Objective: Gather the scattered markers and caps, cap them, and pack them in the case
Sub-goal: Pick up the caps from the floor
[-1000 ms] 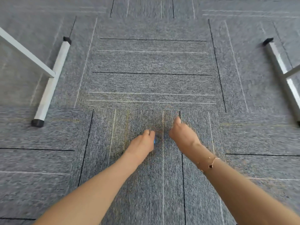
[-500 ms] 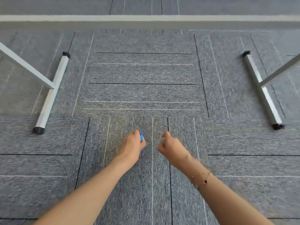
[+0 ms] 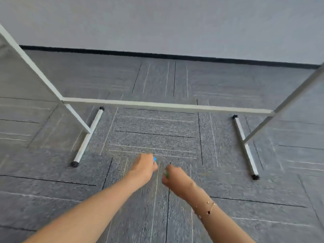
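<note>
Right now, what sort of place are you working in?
Probably an office or workroom floor, seen from under a table: grey patterned carpet tiles, a white metal table frame overhead, and a plain wall with dark skirting. Left hand grips something blue; right hand, something green.

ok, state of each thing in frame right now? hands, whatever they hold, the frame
left hand: fingers curled round a blue item, above the carpet
blue item: held, only a tip shows; marker or cap, cannot tell
right hand: fingers curled round a green item
green item: held, mostly hidden
bracelet: on the right wrist
white frame: standing on the carpet, untouched
</note>
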`<state>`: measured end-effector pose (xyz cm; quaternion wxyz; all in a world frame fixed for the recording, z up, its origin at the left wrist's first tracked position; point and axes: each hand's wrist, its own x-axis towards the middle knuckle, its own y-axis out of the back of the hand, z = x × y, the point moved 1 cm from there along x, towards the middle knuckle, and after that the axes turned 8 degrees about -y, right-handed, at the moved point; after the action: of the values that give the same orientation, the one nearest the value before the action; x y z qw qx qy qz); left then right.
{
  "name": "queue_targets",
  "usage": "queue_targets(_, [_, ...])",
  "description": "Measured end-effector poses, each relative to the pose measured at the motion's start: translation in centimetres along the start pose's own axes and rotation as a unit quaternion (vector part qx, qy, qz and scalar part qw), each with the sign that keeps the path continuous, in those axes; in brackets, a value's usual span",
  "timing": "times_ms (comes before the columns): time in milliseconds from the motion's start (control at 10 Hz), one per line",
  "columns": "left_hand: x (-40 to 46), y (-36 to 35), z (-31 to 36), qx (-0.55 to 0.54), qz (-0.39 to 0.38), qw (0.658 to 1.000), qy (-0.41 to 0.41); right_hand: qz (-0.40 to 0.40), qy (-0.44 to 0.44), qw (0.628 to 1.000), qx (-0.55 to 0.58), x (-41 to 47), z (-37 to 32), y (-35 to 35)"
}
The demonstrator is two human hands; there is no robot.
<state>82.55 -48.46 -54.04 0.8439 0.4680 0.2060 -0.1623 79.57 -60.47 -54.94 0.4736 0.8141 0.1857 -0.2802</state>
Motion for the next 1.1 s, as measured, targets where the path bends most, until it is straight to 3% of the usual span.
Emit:
queue_targets(200, [-8.9,8.1,8.2,0.078,0.03,0.996,0.028,0.042,0.043,0.996,-0.068,-10.5,-3.0,9.6])
queue_targets(300, [-17.0,15.4,13.3,0.101,0.032,0.993,0.049,0.095,0.082,0.987,-0.105,-16.6,-4.6,15.1])
queue_targets(400, [-23.1,20.8,15.6,0.062,0.087,0.993,0.041,0.14,0.119,0.972,-0.147,-22.8,-7.4,20.0])
queue_targets(600, [-38.7,30.3,16.8,0.012,0.245,0.967,-0.066,0.182,0.234,0.936,-0.19,-34.4,-17.4,24.7])
queue_targets(700, [-47.4,34.5,13.9,0.021,0.303,0.947,-0.106,0.218,0.305,0.901,-0.22,-39.6,-24.1,24.4])
queue_targets(800, [-55.2,37.9,7.9,0.006,0.364,0.928,-0.076,0.223,0.387,0.867,-0.221,-44.7,-31.3,21.5])
queue_targets(900, [-61.1,40.1,0.9,-0.025,0.408,0.912,-0.022,0.189,0.445,0.843,-0.234,-48.4,-37.7,16.8])
queue_targets(1100, [-70.6,42.8,-13.7,-0.028,0.426,0.899,0.1,0.115,0.498,0.817,-0.267,-53.5,-48.8,6.6])
